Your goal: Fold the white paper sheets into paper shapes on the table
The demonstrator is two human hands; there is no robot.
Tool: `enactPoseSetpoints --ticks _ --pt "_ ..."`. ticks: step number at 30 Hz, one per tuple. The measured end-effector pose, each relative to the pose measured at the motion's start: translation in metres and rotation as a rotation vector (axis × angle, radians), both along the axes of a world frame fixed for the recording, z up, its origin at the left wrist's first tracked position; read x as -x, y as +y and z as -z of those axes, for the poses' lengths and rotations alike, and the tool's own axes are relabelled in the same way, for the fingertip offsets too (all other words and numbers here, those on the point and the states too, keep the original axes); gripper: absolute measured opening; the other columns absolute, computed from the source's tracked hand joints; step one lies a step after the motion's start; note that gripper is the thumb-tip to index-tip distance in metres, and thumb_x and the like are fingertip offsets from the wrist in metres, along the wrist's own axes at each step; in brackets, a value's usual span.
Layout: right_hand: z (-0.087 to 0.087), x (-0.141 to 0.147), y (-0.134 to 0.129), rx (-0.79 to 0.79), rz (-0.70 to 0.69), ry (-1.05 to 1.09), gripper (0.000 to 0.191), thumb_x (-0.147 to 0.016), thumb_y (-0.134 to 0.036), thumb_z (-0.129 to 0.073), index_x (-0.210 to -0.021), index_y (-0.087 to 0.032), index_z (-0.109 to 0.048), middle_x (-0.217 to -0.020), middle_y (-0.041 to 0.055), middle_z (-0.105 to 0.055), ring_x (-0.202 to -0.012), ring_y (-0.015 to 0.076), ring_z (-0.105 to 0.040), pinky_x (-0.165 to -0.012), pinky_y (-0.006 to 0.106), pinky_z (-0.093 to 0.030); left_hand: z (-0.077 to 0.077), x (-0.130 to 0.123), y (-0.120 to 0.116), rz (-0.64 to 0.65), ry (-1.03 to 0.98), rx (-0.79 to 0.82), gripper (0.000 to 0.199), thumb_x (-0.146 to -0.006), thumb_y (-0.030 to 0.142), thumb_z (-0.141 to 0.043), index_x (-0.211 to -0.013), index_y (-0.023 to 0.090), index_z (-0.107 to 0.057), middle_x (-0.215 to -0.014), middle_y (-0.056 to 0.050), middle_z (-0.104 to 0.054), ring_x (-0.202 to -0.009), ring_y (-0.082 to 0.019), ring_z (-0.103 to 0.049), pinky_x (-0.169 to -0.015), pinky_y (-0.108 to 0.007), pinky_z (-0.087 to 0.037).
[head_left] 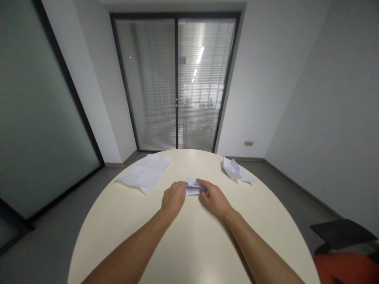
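Observation:
A small piece of folded white paper [192,190] lies on the round table in front of me, between my two hands. My left hand [174,196] is closed on its left end, fingers bent over the edge. At the right end, my right hand [213,197] pinches the paper between thumb and fingers. The layers stand slightly apart in the middle, with a shaded gap showing. My fingers cover both ends of the paper.
On the cream round table [189,244], a creased white sheet [145,172] lies at the far left. A folded paper shape [235,170] sits near the right edge. A black and red chair [346,264] stands at the lower right, beyond the table.

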State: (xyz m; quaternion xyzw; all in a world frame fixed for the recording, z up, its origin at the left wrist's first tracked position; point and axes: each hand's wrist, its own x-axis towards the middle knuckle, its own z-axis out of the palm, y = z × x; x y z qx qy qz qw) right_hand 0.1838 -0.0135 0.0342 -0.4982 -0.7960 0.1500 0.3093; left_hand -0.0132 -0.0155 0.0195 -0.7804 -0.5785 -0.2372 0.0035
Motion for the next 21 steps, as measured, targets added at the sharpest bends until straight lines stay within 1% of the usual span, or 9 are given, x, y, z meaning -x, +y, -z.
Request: enactPoseSetpoints --ticks 3,6,8,11,15,18,21 --pt "-0.0004 0.0004 -0.0013 -0.046 -0.048 0.078 0.056 -0.086 -0.018 -0.046 -0.142 -0.020 -0.051 -0.141 0.0078 -0.059 -0.128 0.0215 -0.056 -0.112 0.038 -0.040 0.0022 0.0020 0.0019 0.007 -0.034 -0.009 0.037 -0.096 0.013 -0.044 -0.126 0.026 -0.062 -0.121 -0.003 -0.070 -0.114 -0.020 -0.061 -0.096 -0.033 -0.050" --pt "-0.0007 0.0011 -0.0028 -0.046 -0.061 0.126 0.058 -0.089 -0.021 -0.046 -0.147 -0.023 -0.044 -0.143 0.0085 -0.057 -0.129 0.0226 -0.055 -0.111 0.042 -0.041 0.0020 0.0033 0.0032 -0.010 -0.090 0.022 0.040 -0.096 0.013 -0.044 -0.127 0.028 -0.063 -0.126 -0.001 -0.069 -0.113 -0.020 -0.064 -0.098 -0.033 -0.050" --pt "-0.0016 0.0016 -0.0036 -0.058 -0.065 0.145 0.058 -0.091 -0.026 -0.046 -0.149 -0.023 -0.041 -0.146 0.0092 -0.054 -0.132 0.0231 -0.053 -0.112 0.042 -0.040 0.0000 0.0035 0.0033 -0.040 -0.140 0.027 0.040 -0.096 0.015 -0.045 -0.129 0.030 -0.063 -0.128 0.000 -0.069 -0.112 -0.020 -0.066 -0.098 -0.033 -0.050" --pt "-0.0025 0.0019 -0.0041 -0.086 -0.044 0.158 0.057 -0.094 -0.033 -0.047 -0.150 -0.024 -0.037 -0.147 0.0098 -0.052 -0.135 0.0232 -0.049 -0.115 0.042 -0.037 -0.0037 0.0035 0.0028 -0.062 -0.219 -0.011 0.040 -0.097 0.015 -0.045 -0.129 0.031 -0.063 -0.129 0.002 -0.068 -0.113 -0.019 -0.066 -0.099 -0.033 -0.051" --pt "-0.0008 0.0018 -0.0031 -0.104 -0.020 0.184 0.057 -0.096 -0.035 -0.044 -0.150 -0.024 -0.033 -0.146 0.0100 -0.054 -0.136 0.0214 -0.049 -0.115 0.040 -0.037 -0.0044 0.0037 0.0043 -0.065 -0.305 -0.067 0.039 -0.097 0.015 -0.046 -0.127 0.031 -0.064 -0.129 0.004 -0.068 -0.114 -0.017 -0.066 -0.102 -0.033 -0.051" --pt "0.0004 0.0021 -0.0025 -0.113 -0.031 0.185 0.055 -0.096 -0.035 -0.044 -0.150 -0.023 -0.034 -0.146 0.0104 -0.054 -0.136 0.0216 -0.049 -0.115 0.041 -0.036 -0.0015 0.0045 0.0069 -0.054 -0.351 -0.101 0.040 -0.098 0.013 -0.045 -0.128 0.031 -0.064 -0.132 0.004 -0.066 -0.120 -0.017 -0.063 -0.105 -0.033 -0.050" --pt "-0.0005 0.0029 -0.0034 -0.115 -0.035 0.182 0.055 -0.097 -0.037 -0.044 -0.149 -0.023 -0.034 -0.145 0.0102 -0.054 -0.135 0.0219 -0.049 -0.115 0.041 -0.036 0.0010 0.0057 0.0091 -0.010 -0.365 -0.174 0.042 -0.098 0.012 -0.042 -0.128 0.031 -0.064 -0.135 0.004 -0.064 -0.131 -0.016 -0.055 -0.111 -0.035 -0.045"
